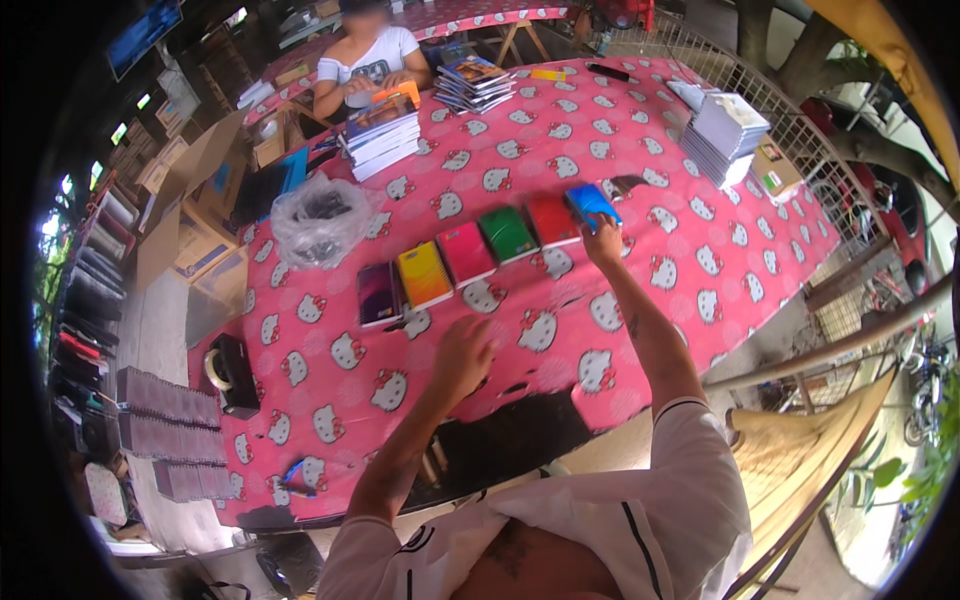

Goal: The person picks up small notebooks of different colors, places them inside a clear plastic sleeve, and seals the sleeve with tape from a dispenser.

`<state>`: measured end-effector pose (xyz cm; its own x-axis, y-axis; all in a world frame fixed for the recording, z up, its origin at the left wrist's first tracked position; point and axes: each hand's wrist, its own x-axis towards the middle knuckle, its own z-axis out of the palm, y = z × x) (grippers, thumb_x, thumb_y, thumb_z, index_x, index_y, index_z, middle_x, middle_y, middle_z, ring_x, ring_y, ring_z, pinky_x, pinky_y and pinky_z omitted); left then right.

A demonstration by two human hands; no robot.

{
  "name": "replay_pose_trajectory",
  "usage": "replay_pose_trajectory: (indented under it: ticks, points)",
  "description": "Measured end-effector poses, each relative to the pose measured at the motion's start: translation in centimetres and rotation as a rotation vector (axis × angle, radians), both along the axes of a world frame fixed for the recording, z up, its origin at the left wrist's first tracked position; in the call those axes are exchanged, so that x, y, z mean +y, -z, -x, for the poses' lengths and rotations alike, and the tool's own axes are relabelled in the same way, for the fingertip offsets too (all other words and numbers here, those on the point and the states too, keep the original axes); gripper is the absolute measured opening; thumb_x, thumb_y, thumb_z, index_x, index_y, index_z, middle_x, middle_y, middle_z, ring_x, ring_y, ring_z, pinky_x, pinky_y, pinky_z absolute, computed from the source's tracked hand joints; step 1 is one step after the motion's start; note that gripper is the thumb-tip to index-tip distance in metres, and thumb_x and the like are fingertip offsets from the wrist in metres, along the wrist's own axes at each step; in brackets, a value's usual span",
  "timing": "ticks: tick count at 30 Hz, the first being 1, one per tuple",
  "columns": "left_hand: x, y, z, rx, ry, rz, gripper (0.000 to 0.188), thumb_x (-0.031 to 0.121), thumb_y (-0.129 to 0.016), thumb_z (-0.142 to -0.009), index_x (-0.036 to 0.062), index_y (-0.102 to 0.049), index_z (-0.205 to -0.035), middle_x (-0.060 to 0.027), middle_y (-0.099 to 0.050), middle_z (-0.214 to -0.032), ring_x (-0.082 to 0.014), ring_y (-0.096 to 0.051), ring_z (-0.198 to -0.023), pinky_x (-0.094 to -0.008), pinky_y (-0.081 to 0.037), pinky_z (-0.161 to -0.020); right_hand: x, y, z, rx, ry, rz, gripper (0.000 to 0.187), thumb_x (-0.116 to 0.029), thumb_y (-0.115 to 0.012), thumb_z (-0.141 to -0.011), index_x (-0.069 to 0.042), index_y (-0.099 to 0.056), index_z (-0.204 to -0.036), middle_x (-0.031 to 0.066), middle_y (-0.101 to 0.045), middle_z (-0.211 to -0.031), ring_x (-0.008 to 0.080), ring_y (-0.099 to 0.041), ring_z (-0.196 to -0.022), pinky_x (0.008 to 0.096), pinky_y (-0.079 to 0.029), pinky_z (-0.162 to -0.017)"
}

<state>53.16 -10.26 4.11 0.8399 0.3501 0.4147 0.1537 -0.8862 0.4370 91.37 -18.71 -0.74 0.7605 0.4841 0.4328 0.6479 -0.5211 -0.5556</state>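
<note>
Notebooks (466,252) are lying in a row on the surface (640,130); the right hand (603,242) is touching the blue end notebook (588,204), grip unclear, while the left hand (463,357) is hanging loosely open nearby.

Pink-covered table (330,390), wire fence (845,165), tree trunk (800,60), daylight.

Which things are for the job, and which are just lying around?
Probably the job:
blue notebook, touched by the right hand
red notebook, green one, pink one, yellow one, purple one, in its row

Probably lying about:
black tape dispenser
clear plastic bag
cardboard box
</note>
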Motion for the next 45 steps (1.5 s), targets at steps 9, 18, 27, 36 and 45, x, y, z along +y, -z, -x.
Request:
replay_pose_trajectory:
  ticks: [9,18,27,36,45]
  points:
    - [2.1,3.5,-25.7,-0.051,-0.028,-0.420,0.033,0.011,-0.064,-0.089,0.0012,-0.061,-0.120,-0.0152,-0.063,-0.121,-0.0320,-0.060,-0.111,-0.0459,-0.047,-0.099,1.1,-3.1,-6.0,0.004,-0.249,0.264,0.027,-0.013,-0.062,-0.083,-0.002,-0.065,-0.108,0.0202,-0.070,-0.097,0.0394,-0.069,-0.085,0.0473,-0.056,-0.075]
    - [-0.1,-6.7,-16.6,-0.342,-0.381,0.351,0.033,0.000,-0.059,-0.087,0.0049,-0.064,-0.119,-0.0162,-0.069,-0.110,-0.0331,-0.067,-0.102,-0.0483,-0.054,-0.086,-11.6,-2.9,0.8,0.159,-0.875,-0.203,0.031,0.015,-0.059,-0.072,-0.006,-0.065,-0.093,0.0108,-0.070,-0.099,0.0247,-0.066,-0.104,0.0390,-0.051,-0.093]
    - [-7.4,2.8,-7.2,-0.010,0.023,-0.014,0.041,0.001,-0.056,-0.085,0.0002,-0.059,-0.126,-0.0178,-0.059,-0.131,-0.0315,-0.054,-0.127,-0.0497,-0.040,-0.109,0.6,-3.1,4.7,0.123,-0.841,-0.135,0.045,-0.001,-0.065,-0.078,-0.007,-0.063,-0.122,0.0127,-0.064,-0.124,0.0293,-0.057,-0.122,0.0450,-0.046,-0.102]
    - [8.5,2.4,-3.7,0.195,-0.448,-0.058,0.052,-0.001,-0.055,-0.087,0.0047,-0.050,-0.139,-0.0213,-0.064,-0.125,-0.0344,-0.069,-0.103,-0.0431,-0.058,-0.082,10.8,-0.7,12.9,-0.198,-0.958,0.099,0.045,-0.014,-0.068,-0.085,-0.007,-0.058,-0.129,0.0108,-0.060,-0.130,0.0315,-0.054,-0.124,0.0483,-0.045,-0.101]
    - [0.5,-13.8,-4.2,0.125,-0.248,0.570,0.021,0.022,-0.064,-0.095,0.0016,-0.068,-0.096,-0.0170,-0.060,-0.062,-0.0296,-0.062,-0.053,-0.0387,-0.046,-0.050,-11.2,-8.5,12.8,-0.078,-0.775,-0.006,0.034,-0.004,-0.066,-0.086,-0.011,-0.066,-0.120,0.0097,-0.066,-0.107,0.0337,-0.065,-0.099,0.0447,-0.055,-0.083]
